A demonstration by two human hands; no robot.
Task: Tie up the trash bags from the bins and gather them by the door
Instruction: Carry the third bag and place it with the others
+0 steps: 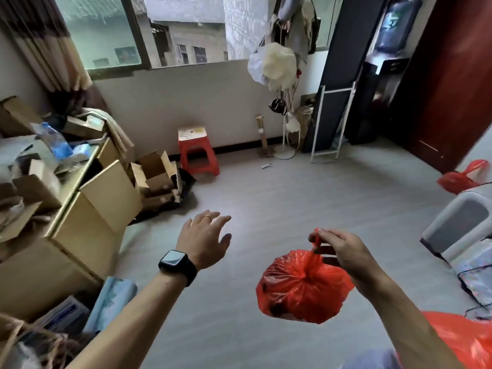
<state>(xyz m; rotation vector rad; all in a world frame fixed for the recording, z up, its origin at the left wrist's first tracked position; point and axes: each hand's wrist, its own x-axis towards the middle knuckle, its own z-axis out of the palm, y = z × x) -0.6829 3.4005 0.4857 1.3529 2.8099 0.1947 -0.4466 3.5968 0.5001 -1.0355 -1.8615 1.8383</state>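
A small red trash bag point(300, 288), its neck twisted shut, hangs in the air over the grey floor. My right hand point(339, 249) pinches the bag's twisted top from above. My left hand point(206, 239) hovers to the left of it, fingers spread, holding nothing; a black watch sits on that wrist. A second red bag point(460, 178) lies on the floor at the far right, beside the dark red door point(452, 83). More red plastic point(463, 342) shows at the bottom right corner, partly hidden by my right arm.
Cardboard boxes point(106, 203) and clutter pile up along the left. A red stool point(197, 153) stands under the window. A coat stand point(283, 107), a leaning mirror point(332, 121) and a water dispenser point(378, 83) line the back right. A grey and white bin point(458, 225) sits at right.
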